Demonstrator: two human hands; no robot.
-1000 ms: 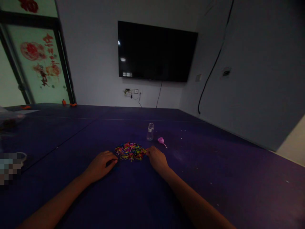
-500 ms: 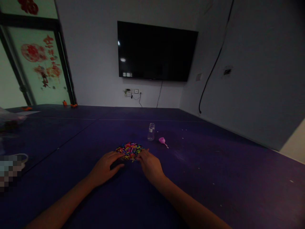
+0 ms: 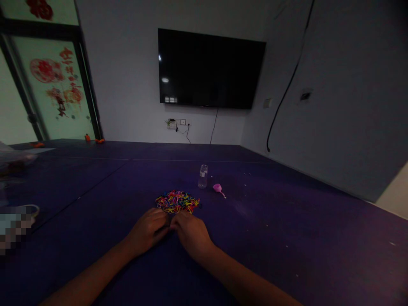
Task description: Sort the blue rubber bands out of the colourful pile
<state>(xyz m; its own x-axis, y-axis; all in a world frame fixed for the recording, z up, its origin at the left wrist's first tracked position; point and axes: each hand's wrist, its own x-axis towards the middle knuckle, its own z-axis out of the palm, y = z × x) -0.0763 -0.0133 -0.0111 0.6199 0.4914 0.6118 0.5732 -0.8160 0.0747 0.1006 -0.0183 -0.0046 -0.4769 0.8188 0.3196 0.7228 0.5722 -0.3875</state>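
A small heap of many-coloured rubber bands [image 3: 177, 201] lies on the dark purple table [image 3: 287, 229]. My left hand [image 3: 148, 229] and my right hand [image 3: 190, 233] rest on the table just in front of the heap. Their fingertips meet at its near edge. Both hands have their fingers curled inward and pressed together. Whatever is between the fingertips is hidden in the dim light.
A small clear bottle [image 3: 202, 176] stands just behind the heap, with a pink cap-like piece [image 3: 217, 188] to its right. A dark wall screen [image 3: 210, 68] hangs at the far end. Blurred items [image 3: 15, 225] sit at the table's left edge.
Both hands have drawn back from the two sides of the heap and come together in front of it, fingers curling until the fingertips touch.
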